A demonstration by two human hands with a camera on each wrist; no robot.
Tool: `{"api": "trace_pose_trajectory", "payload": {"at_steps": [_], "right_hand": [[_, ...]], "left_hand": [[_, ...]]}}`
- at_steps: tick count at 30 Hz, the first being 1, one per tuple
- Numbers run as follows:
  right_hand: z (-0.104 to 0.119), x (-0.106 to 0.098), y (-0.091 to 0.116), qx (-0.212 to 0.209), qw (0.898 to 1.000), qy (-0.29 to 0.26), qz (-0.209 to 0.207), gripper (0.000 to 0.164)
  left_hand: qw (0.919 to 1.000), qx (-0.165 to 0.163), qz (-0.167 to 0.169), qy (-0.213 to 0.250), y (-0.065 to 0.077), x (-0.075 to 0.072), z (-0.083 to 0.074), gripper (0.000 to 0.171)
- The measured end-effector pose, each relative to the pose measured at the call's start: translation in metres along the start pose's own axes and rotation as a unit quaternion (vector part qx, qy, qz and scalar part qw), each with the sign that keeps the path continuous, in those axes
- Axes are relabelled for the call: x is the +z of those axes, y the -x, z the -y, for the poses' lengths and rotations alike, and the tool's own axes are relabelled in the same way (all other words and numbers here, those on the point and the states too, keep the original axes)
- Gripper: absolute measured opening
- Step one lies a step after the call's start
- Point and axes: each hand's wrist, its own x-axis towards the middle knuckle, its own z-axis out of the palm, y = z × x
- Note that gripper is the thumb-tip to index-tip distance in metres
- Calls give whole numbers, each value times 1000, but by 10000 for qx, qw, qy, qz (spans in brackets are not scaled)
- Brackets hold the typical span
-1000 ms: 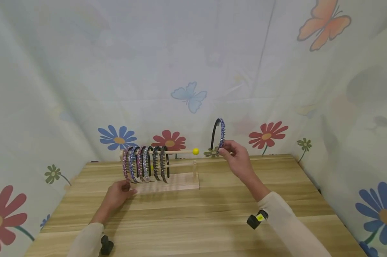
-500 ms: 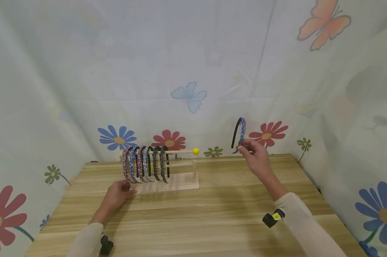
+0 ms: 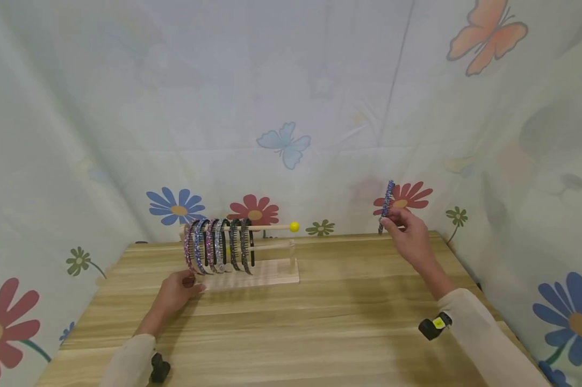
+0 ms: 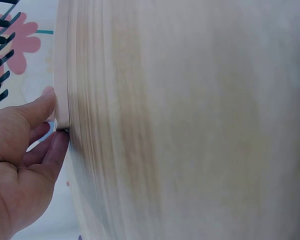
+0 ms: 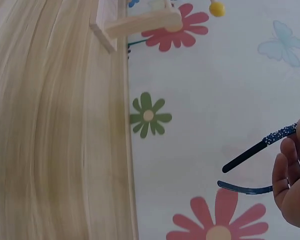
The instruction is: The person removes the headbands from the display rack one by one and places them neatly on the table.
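My right hand (image 3: 409,236) pinches a blue glittery headband (image 3: 387,201) by its lower part, held up over the right side of the table. It shows nearly edge-on in the head view; in the right wrist view both black ends of the headband (image 5: 247,156) point away from the hand. At the left, my left hand (image 3: 174,293) grips the near left corner of a wooden headband stand (image 3: 271,275), thumb and fingers at the end of its base (image 4: 62,65). Several glittery headbands (image 3: 220,247), pink, blue, silver and dark, hang side by side on the stand's upper rod.
A yellow ball (image 3: 294,227) caps the upper rod's right end. Below it runs a lower rod (image 3: 271,247) on a short post. The wood-grain table (image 3: 291,328) ends at a back edge before a flowered, butterfly-printed cloth (image 3: 223,80).
My right hand has moved right with the blue headband, away from the stand's yellow ball, and the headband has turned edge-on. My left hand and the stand have stayed put.
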Motion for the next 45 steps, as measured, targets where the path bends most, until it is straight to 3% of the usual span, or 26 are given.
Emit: {"api": "trace_pose_trajectory", "payload": {"at_steps": [17,31,45], "right_hand": [[-30,-35,8,610,9953,736,119,40],[-65,-39,19,861,9871,1323,273,34],[-103,-37,33,836,9834,1577,314,27]], "left_hand": [[10000,27,40,51,-1,0,-1,46],[10000,-26,88,7,-1,0,-1,47],[9999,-92,57,-11,-1,0,-3,51]]}}
